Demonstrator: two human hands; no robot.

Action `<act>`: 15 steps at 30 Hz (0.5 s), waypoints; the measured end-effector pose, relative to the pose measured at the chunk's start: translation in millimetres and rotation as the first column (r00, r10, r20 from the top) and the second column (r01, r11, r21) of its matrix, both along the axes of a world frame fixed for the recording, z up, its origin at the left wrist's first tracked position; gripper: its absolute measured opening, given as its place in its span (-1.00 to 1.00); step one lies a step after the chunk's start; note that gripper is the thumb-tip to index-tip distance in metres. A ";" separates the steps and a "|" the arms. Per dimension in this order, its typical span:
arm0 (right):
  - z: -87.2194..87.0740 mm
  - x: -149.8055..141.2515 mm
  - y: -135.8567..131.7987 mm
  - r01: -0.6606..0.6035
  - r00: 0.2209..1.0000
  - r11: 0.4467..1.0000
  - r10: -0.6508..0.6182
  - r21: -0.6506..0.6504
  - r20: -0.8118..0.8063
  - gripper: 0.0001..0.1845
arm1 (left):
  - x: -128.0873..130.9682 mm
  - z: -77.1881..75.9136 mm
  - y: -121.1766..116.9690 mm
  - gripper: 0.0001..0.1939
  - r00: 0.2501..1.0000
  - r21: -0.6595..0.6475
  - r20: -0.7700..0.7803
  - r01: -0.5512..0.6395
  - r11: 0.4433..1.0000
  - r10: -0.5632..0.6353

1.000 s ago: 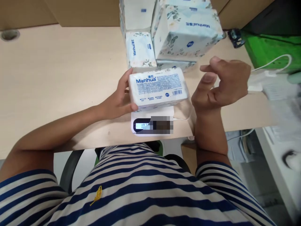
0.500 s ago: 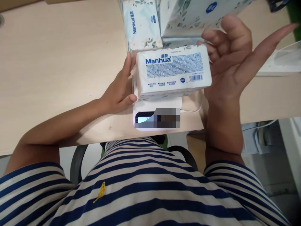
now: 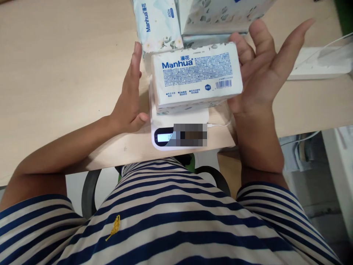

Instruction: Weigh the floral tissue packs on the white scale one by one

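Tissue pack [image 3: 197, 75] overlies the scale [image 3: 179, 117], left hand [image 3: 127, 101] spread clear, right hand [image 3: 256, 79] spread at the pack's edge.

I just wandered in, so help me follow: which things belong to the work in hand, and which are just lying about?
In the work, it seems:
white scale, display lit
front tissue pack, over it
left hand and right hand, open beside the pack

Lying about, probably:
tissue packs behind
white item, far right
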State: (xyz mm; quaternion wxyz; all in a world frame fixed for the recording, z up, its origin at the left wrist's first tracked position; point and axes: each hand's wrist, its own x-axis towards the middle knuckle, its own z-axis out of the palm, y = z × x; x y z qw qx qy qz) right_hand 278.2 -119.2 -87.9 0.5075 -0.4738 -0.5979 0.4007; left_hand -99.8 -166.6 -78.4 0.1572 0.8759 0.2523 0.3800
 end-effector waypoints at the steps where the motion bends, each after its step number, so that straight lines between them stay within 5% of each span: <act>1: -3.1 1.5 2.1 0.008 0.999 0.999 -0.010 0.036 0.047 0.53 | -0.2 -3.5 3.9 0.18 0.999 0.025 0.032 0.004 1.000 -0.005; 7: 10.2 -29.5 -21.4 -0.042 0.993 0.960 0.010 0.278 0.114 0.11 | 3.4 -11.5 10.6 0.21 1.000 0.120 -0.023 -0.006 0.993 0.009; 15: 35.7 -68.9 -55.6 -0.066 0.975 0.957 0.001 0.281 0.224 -0.09 | 14.1 0.3 1.1 0.15 0.973 0.100 -0.231 -0.004 0.995 0.027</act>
